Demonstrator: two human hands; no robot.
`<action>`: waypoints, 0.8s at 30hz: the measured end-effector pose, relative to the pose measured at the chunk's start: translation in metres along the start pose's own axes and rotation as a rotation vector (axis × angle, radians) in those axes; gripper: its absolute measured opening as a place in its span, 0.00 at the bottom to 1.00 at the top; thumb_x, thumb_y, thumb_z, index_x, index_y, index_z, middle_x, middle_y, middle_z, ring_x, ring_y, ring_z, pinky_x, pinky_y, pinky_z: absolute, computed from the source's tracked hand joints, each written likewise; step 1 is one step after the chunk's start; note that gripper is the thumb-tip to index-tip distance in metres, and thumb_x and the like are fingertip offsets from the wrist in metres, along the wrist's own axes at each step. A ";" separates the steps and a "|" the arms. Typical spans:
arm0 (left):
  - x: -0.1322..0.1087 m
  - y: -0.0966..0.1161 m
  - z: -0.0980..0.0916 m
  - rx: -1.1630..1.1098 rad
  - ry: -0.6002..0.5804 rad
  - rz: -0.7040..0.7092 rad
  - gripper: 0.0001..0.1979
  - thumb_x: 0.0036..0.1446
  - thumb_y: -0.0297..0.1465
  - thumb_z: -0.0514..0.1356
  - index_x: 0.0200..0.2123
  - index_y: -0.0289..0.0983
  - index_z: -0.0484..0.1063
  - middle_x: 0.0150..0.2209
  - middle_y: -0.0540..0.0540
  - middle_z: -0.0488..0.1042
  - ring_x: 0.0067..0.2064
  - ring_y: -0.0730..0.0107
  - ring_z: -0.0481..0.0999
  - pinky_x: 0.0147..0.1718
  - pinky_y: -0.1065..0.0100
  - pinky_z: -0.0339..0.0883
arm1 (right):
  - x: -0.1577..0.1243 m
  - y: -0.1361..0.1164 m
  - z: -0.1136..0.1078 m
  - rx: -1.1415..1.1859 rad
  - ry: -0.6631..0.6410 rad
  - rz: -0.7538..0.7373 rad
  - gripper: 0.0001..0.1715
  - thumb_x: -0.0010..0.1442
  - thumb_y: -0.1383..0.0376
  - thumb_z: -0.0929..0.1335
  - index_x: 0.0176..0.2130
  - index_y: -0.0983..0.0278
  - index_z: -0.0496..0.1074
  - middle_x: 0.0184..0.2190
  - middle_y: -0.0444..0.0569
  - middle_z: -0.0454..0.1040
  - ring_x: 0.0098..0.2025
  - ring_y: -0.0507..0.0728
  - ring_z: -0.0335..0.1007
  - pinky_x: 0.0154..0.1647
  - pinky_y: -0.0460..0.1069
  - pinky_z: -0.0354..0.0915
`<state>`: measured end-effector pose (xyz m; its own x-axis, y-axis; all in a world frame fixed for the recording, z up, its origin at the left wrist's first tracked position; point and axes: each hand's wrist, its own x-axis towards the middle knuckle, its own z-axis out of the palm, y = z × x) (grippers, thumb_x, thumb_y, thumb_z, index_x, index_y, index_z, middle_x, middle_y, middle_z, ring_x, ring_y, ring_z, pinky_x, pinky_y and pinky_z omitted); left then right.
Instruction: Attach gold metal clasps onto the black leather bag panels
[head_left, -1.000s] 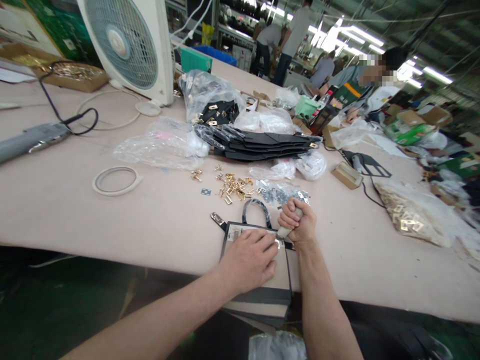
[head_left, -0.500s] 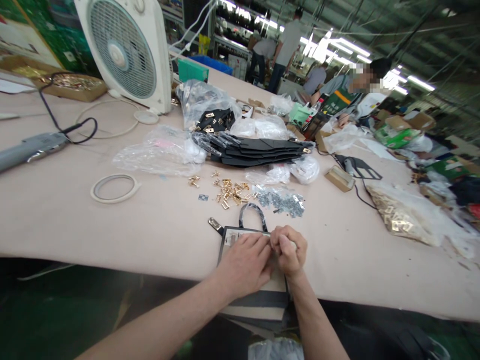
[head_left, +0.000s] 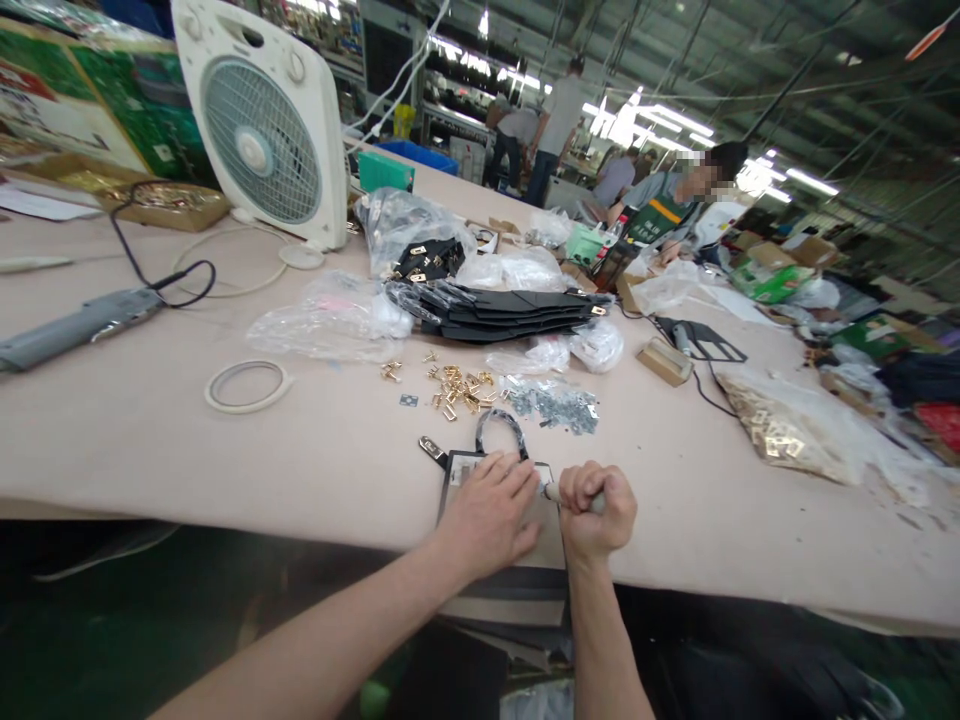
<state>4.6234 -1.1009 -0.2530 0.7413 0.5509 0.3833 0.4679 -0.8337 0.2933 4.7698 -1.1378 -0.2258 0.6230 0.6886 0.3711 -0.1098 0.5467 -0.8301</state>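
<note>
A dark-edged bag panel (head_left: 556, 540) with a pale face lies at the table's front edge. Its looped black handle (head_left: 501, 420), wrapped in clear film, points away from me, and a black strap with a metal clasp (head_left: 433, 450) sticks out at its left corner. My left hand (head_left: 491, 515) rests flat on the panel, fingers stretched out. At the panel's right edge, my right hand (head_left: 598, 508) is wrapped in a fist around a pale-handled hand tool (head_left: 553, 491). The tool's tip points left toward my left fingertips; its exact kind is unclear.
Beyond the panel lie gold metal fittings (head_left: 459, 388) and thin grey metal plates (head_left: 555, 402). Stacked black pieces (head_left: 510, 315) sit behind them. To the left are a tape roll (head_left: 247, 387), a grey corded tool (head_left: 82, 325) and a fan (head_left: 262, 130). A co-worker (head_left: 667, 210) is at the far right.
My right fist has moved a little to the right, away from my left fingers, so part of the tool now shows. My left hand stays flat on the panel. The view has shifted slightly.
</note>
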 end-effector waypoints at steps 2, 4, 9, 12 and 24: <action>0.000 0.000 -0.001 -0.011 -0.003 -0.002 0.29 0.67 0.45 0.58 0.64 0.35 0.67 0.65 0.42 0.70 0.67 0.56 0.64 0.71 0.54 0.48 | -0.005 0.005 0.003 -0.007 0.006 -0.018 0.20 0.65 0.59 0.67 0.23 0.60 0.68 0.15 0.38 0.53 0.16 0.49 0.48 0.19 0.47 0.49; 0.000 0.000 -0.002 -0.017 -0.004 0.002 0.29 0.67 0.45 0.59 0.64 0.35 0.67 0.65 0.42 0.70 0.67 0.55 0.64 0.71 0.54 0.47 | -0.007 0.007 0.005 -0.028 0.021 -0.045 0.19 0.65 0.59 0.67 0.23 0.60 0.69 0.15 0.39 0.53 0.16 0.49 0.49 0.20 0.47 0.50; -0.001 -0.001 0.000 -0.022 0.004 0.017 0.30 0.68 0.45 0.57 0.65 0.32 0.66 0.65 0.39 0.70 0.68 0.55 0.64 0.71 0.55 0.47 | -0.002 0.012 0.009 -0.071 0.009 -0.068 0.19 0.66 0.60 0.67 0.24 0.60 0.69 0.15 0.39 0.54 0.16 0.50 0.51 0.20 0.47 0.51; -0.002 -0.002 0.003 -0.027 0.013 0.019 0.30 0.68 0.45 0.57 0.65 0.31 0.66 0.66 0.37 0.69 0.68 0.54 0.64 0.72 0.55 0.46 | 0.003 0.019 0.012 -0.095 -0.020 -0.034 0.19 0.67 0.59 0.67 0.25 0.60 0.68 0.16 0.38 0.55 0.16 0.49 0.51 0.18 0.46 0.50; -0.005 -0.001 0.006 -0.004 0.036 0.020 0.33 0.67 0.47 0.56 0.65 0.29 0.67 0.67 0.35 0.68 0.69 0.53 0.64 0.73 0.55 0.45 | 0.029 0.000 0.013 -0.080 0.051 -0.002 0.21 0.67 0.58 0.67 0.24 0.62 0.64 0.16 0.35 0.55 0.14 0.46 0.48 0.14 0.42 0.48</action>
<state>4.6219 -1.1031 -0.2604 0.7327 0.5352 0.4203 0.4510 -0.8444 0.2890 4.7780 -1.1112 -0.2098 0.6617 0.6615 0.3530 -0.0479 0.5072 -0.8605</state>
